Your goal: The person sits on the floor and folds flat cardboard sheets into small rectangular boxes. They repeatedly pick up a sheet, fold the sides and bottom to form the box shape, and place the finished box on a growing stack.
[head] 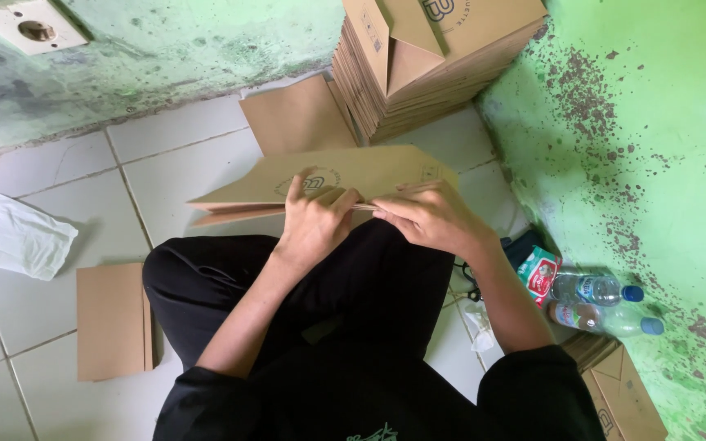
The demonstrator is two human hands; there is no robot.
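Note:
A flat brown cardboard box blank (345, 173) with a round printed mark lies tilted over my lap, above the white tiled floor. My left hand (314, 219) presses on its near folded edge, fingers on top of the flap. Just to the right, my right hand (431, 216) pinches the same edge. Both hands grip the cardboard close together. I sit cross-legged in black clothes.
A tall stack of flat cardboard blanks (431, 61) stands against the green wall. One loose sheet (296, 114) lies beside it, a folded piece (112, 320) at my left. A white plastic bag (14, 237) is far left. Two water bottles (602, 302) and a snack packet (538, 273) lie at right.

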